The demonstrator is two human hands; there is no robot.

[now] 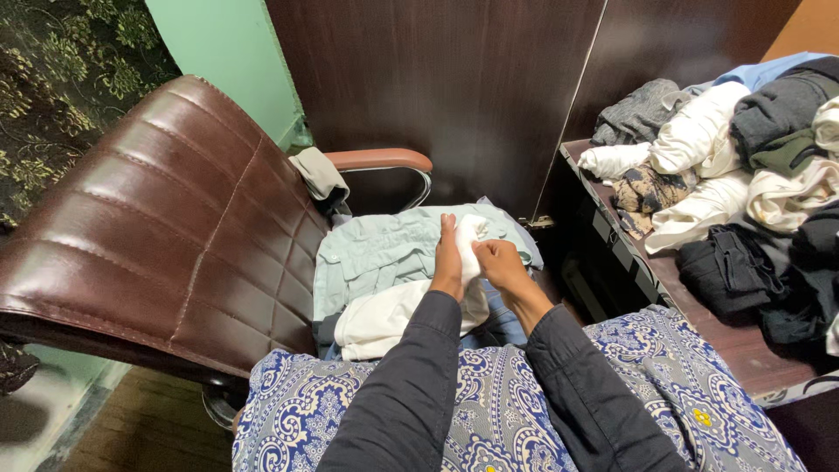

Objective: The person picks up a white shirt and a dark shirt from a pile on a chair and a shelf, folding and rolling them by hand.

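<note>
A brown leather chair (166, 227) took up most of the view, its back rising to the left of the hands and its seat stretching out just beyond them. To the right of the hands, well apart, a heap of clothes (743, 175) in white, grey, black and blue lay piled on a dark surface (734, 341). A blue patterned cloth (682, 393) covered the lap beneath both forearms, which were in dark sleeves. On the chair seat, directly under and beyond the hands, a pale green shirt (376, 253) lay spread flat, and a cream garment (384, 319) sat on top of it, just left of the left wrist.

The small white cloth (470, 240) was held up between the two hands, over the shirts on the seat. The left hand (448, 262) stood upright with fingers straight and pressed together, flat against one side of the cloth. The right hand (502, 262) was closed around the other side, pinching the fabric against the left palm.

To do this well, the edges probably needed to be matched before pressing, with the left palm kept flat as a backing and the right fingers smoothing toward the fold so no creases were trapped.
</note>
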